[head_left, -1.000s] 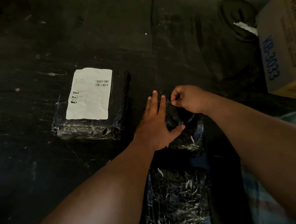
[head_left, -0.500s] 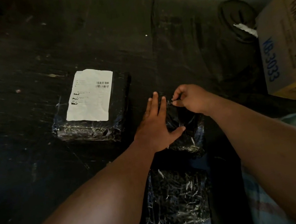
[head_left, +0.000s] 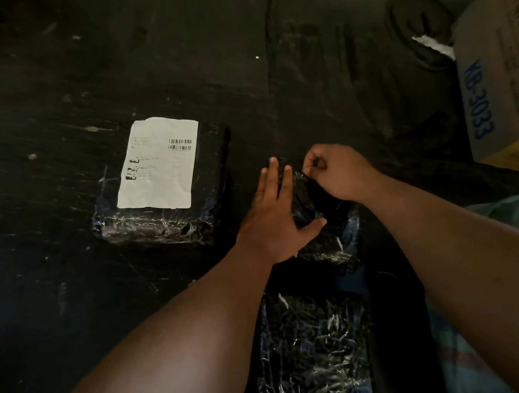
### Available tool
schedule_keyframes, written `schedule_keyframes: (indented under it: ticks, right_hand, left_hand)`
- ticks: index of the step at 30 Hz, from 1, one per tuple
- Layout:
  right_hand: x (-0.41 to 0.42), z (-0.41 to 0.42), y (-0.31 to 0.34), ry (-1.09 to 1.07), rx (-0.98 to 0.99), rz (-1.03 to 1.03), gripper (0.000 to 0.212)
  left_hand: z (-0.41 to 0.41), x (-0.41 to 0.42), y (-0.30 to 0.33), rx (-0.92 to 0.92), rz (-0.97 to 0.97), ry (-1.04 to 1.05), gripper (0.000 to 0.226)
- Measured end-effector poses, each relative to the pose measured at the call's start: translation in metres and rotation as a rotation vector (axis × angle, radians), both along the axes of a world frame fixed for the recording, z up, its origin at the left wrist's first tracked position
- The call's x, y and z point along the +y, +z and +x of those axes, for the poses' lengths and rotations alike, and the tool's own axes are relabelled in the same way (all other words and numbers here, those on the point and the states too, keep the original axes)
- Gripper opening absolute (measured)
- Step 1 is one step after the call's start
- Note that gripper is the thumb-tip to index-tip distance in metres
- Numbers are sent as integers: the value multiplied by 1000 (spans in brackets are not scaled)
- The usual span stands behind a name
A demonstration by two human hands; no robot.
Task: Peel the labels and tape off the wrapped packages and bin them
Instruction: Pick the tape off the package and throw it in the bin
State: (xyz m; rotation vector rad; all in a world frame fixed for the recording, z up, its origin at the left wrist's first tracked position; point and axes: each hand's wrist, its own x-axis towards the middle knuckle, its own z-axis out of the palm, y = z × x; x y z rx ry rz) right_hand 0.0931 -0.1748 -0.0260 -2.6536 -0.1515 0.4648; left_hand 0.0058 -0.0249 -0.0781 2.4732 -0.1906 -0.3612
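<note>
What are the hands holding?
Right hand pinches clear tape at the small black wrapped package's far top edge; left hand presses flat on it.

A cardboard box (head_left: 511, 78) printed "KB-3033" stands beside a dark coiled roll (head_left: 418, 26).

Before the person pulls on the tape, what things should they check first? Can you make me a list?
1. Left hand pressing flat on the small wrapped package: ok.
2. Right hand has a pinch grip at the package's far edge: ok.
3. What the pinch holds, tape or plain wrap: cannot tell, too dark.
4. Bin within view for the scraps: not ok, none clearly visible.
5. White label on the other wrapped package peeled: not ok, still stuck on.
</note>
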Motion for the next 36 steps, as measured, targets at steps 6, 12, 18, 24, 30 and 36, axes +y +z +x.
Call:
schedule_keyframes:
  ticks: [6, 12, 18, 24, 30, 36]
  right_hand:
    - [-1, 2, -1, -12, 17, 26, 6]
    - [8, 4, 0, 50, 25, -76, 8]
    - [0, 5, 1, 22, 49, -49, 8]
    - [1, 5, -3, -3, 56, -1, 6]
    - [11, 6, 0, 56, 54, -106, 7]
    - [17, 9, 12, 129, 156, -209, 17]
  left_hand:
    - [0, 0, 1, 8, -5, -2, 111]
    - [0, 0, -1, 7, -17, 8, 111]
    - [2, 0, -4, 9, -13, 6, 112]
    - [1, 0, -3, 8, -7, 6, 112]
    - [1, 0, -4, 9, -8, 5, 112]
    - [0, 1, -2, 6, -8, -10, 112]
